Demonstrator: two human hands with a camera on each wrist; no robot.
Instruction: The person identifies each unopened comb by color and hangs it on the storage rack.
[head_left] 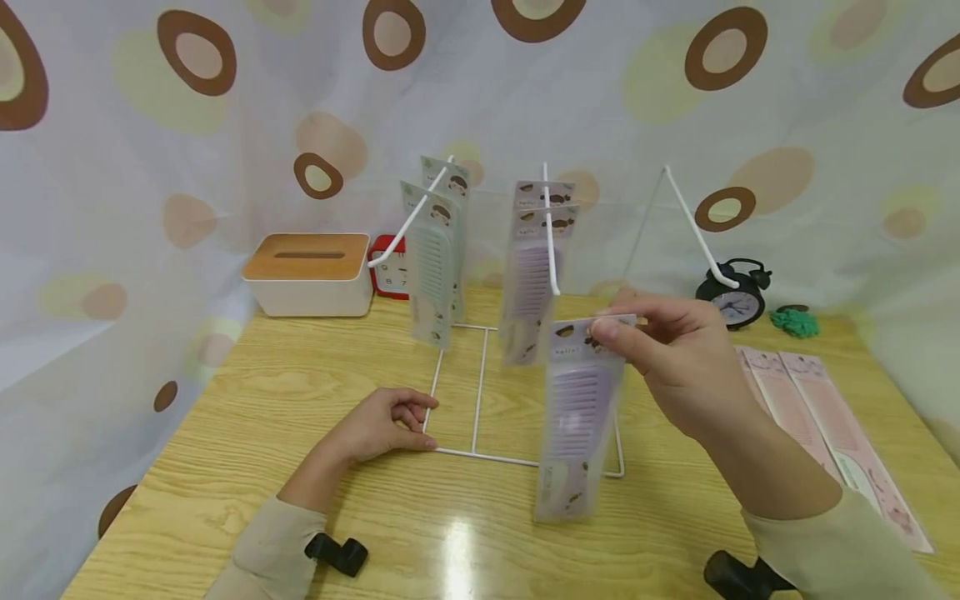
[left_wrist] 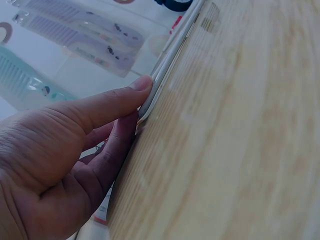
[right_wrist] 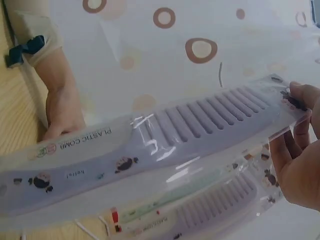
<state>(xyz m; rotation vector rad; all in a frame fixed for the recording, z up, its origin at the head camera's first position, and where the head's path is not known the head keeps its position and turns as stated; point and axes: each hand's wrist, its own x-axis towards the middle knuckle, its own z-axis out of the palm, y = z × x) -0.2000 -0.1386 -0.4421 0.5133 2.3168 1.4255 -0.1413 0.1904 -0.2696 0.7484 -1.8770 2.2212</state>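
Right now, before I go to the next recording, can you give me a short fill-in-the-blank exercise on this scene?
1. The right hand pinches the top of a packaged ____ plastic comb.
2. The left hand rests on the base of the white ____ display rack.
3. The rack's right-hand hook carries ____ combs.
4. The packaged pink combs lie flat on the ____ table.

Missing words: purple; wire; no; wooden
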